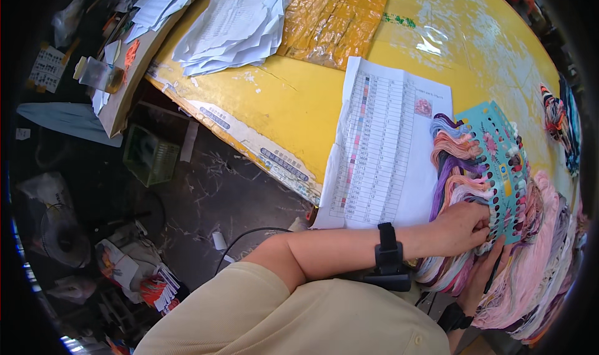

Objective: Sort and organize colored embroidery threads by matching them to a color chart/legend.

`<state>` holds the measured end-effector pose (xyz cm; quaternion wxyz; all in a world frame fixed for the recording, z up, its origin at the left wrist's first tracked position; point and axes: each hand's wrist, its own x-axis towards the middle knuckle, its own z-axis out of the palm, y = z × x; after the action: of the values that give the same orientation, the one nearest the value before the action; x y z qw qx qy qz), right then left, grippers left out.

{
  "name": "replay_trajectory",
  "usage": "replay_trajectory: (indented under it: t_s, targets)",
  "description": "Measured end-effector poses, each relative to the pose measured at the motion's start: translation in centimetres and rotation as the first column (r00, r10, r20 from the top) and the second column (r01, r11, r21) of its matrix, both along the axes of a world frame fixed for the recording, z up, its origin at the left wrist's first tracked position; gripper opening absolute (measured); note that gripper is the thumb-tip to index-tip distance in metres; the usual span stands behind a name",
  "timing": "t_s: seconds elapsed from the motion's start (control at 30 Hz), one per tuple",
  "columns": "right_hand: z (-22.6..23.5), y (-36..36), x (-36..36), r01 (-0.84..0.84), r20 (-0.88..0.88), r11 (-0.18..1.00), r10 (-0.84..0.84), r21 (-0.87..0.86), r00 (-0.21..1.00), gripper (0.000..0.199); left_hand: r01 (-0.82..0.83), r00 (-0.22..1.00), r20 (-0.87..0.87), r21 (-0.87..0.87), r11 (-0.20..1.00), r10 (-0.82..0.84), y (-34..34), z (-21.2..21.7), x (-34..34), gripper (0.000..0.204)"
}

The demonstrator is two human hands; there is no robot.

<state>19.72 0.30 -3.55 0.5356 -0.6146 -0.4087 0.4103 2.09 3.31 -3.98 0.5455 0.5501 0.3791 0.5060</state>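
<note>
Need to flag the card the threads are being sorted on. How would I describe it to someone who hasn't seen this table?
On the yellow table, go right of the white printed colour chart. The teal punched card lies there under the left hand, skeins looped through its holes. It is the only flat, stiff teal piece among loose pink and purple threads.

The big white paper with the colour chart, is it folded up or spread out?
Spread out. The white chart sheet lies flat on the yellow table, its whole grid showing, beside the teal thread card.
</note>
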Motion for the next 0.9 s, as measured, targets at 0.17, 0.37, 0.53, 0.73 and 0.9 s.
replay_trajectory:
  t_s: [0.17, 0.37, 0.53, 0.73, 0.9]
  targets:
    - [0.2, 0.0, -0.4, -0.038, -0.067, 0.998, 0.041, 0.048, 0.997, 0.031, 0.041, 0.999, 0.026, -0.009, 0.999, -0.041, 0.2, 0.2, -0.2, 0.013]
    - [-0.5, 0.0, 1.2, 0.013, -0.106, 1.0, -0.011, 0.016, 0.994, 0.038, 0.049, 0.997, 0.064, -0.006, 0.999, -0.049, 0.2, 0.4, -0.3, 0.013]
    - [3.5, 0.2, 0.8, -0.102, 0.039, 0.987, 0.097, 0.125, 0.994, 0.038, 0.154, 0.967, 0.214, -0.067, 0.986, -0.136, 0.4, 1.8, -1.0, 0.011]
    - [4.3, 0.4, -0.6, -0.136, -0.068, 0.975, 0.15, 0.174, 0.986, 0.037, 0.141, 0.9, 0.421, -0.027, 0.99, -0.117, 0.3, 1.5, -0.7, 0.011]
    - [3.7, 0.4, -1.1, -0.137, -0.146, 0.979, 0.159, 0.15, 0.976, 0.031, 0.102, 0.977, 0.199, -0.083, 0.991, -0.084, 0.4, 1.4, -0.8, 0.013]
